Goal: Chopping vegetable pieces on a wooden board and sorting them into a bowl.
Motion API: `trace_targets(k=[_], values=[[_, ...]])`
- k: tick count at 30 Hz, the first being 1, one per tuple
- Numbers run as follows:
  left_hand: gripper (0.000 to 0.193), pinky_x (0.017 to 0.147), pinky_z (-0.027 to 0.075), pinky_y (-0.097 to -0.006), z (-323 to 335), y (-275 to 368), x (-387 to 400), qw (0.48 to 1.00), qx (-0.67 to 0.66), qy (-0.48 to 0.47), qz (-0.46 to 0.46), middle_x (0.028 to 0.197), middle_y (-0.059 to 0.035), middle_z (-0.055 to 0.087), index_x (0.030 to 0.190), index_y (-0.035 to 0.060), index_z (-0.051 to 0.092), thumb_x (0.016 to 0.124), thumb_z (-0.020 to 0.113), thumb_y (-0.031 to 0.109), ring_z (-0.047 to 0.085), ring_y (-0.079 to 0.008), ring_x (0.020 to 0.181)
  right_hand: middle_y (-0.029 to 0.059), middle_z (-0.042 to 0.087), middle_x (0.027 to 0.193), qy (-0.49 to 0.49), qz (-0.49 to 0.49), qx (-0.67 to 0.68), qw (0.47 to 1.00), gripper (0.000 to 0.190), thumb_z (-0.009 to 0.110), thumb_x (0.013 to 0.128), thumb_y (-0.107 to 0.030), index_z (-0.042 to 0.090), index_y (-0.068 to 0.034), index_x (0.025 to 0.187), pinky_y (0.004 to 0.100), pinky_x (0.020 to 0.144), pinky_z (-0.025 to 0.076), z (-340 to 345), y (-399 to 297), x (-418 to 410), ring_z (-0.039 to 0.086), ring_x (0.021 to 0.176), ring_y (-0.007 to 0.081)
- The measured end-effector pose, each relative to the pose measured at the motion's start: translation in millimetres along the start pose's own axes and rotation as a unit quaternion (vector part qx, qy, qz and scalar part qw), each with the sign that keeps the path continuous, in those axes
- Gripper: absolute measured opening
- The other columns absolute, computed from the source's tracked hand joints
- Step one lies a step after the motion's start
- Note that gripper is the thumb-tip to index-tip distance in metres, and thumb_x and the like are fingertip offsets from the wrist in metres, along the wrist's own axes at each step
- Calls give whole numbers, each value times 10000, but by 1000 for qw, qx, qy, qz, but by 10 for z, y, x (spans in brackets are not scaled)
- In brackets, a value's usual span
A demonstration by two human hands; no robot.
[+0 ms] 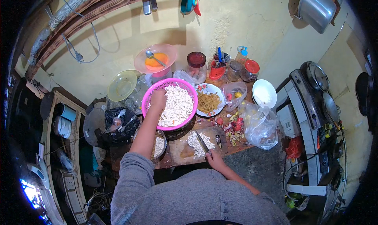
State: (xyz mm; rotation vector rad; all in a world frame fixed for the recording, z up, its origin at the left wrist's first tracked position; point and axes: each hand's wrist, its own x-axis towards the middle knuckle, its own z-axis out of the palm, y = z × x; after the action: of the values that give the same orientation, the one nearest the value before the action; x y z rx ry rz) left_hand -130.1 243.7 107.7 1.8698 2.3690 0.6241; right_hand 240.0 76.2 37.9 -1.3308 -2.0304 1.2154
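My left hand (158,100) reaches into a pink plastic basket (193,90) at its left side. White chopped pieces (178,105) fill the basket; my fingertips are hidden, so I cannot tell whether they grip any. My right hand (214,160) holds a knife (202,141) by its handle, the blade lying over small white diced pieces (193,142). These are spread on a wooden cutting board (178,154). Left of the board, partly behind my left forearm, stands a bowl (164,152) with more white diced pieces.
A floral plate (203,87) of brownish strips sits beyond the board. Peelings (234,133) and a clear plastic bag (261,127) lie to the right, near a white bowl (265,92). Behind the basket are a pink bowl (140,59) with orange liquid and a red-lidded jar (196,59).
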Motion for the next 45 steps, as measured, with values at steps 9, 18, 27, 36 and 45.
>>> trace_targets(k=[9,18,27,36,45], values=[[174,692,512,-371,-220,122,-137,979,-177,93,-28,811,-192,665,863,13,702,707,663,79,654,-292,729,257,580,773,-5,32,4,999,274,502,911,-243,494,30,936,457,652,447,-80,-14,-27,589,752,424],[169,646,496,-269,-465,443,-794,926,-340,162,-26,780,-94,683,876,-3,692,713,678,41,618,-132,672,248,573,750,-17,-19,-6,1000,246,513,908,-223,504,23,903,460,651,439,35,111,-100,584,732,410],[135,736,517,-348,244,750,-2496,944,-328,-24,6,872,-159,661,851,-3,665,725,633,34,645,-279,818,264,569,799,-17,-40,-5,999,251,516,910,-232,494,16,944,459,666,444,56,110,-213,575,774,437],[229,763,511,-368,405,594,-2742,955,-296,-11,30,874,-168,635,880,-12,641,710,533,-121,637,-313,844,223,564,725,-54,9,7,998,279,521,911,-245,495,8,1027,429,610,449,83,79,-399,600,685,361],[315,811,487,-368,430,692,-2593,931,-309,-148,129,976,-148,633,1023,36,618,718,618,-43,611,-316,897,222,570,718,-34,12,-1,999,264,539,903,-248,507,3,979,432,599,450,47,118,-514,597,679,389]])
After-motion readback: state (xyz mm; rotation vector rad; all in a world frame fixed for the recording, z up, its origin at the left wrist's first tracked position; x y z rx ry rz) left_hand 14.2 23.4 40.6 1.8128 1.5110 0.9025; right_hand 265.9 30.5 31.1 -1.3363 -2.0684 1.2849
